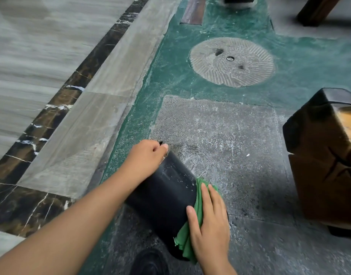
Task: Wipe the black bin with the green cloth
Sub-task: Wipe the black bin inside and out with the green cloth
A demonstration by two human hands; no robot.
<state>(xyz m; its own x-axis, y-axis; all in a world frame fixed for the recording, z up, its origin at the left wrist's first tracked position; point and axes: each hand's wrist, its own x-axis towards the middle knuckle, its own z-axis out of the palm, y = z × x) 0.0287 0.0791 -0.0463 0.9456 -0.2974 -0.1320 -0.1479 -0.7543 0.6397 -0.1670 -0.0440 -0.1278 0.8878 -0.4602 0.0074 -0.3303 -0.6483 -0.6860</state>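
Observation:
The black bin point(164, 197) lies tipped on its side above the stone floor, its rim end pointing away from me. My left hand point(147, 157) grips that far rim, fingers curled over the edge. The green cloth point(190, 233) is pressed against the bin's near right side and base. My right hand point(209, 225) lies flat on the cloth with its fingers spread, holding it to the bin. White specks dot the bin's upper wall.
A dark wooden block stool point(325, 161) stands close on the right. A round grooved millstone point(232, 61) is set into the green floor ahead. Marble tiles with a dark border strip point(57, 110) run along the left. A dark shoe point(151, 262) shows at the bottom.

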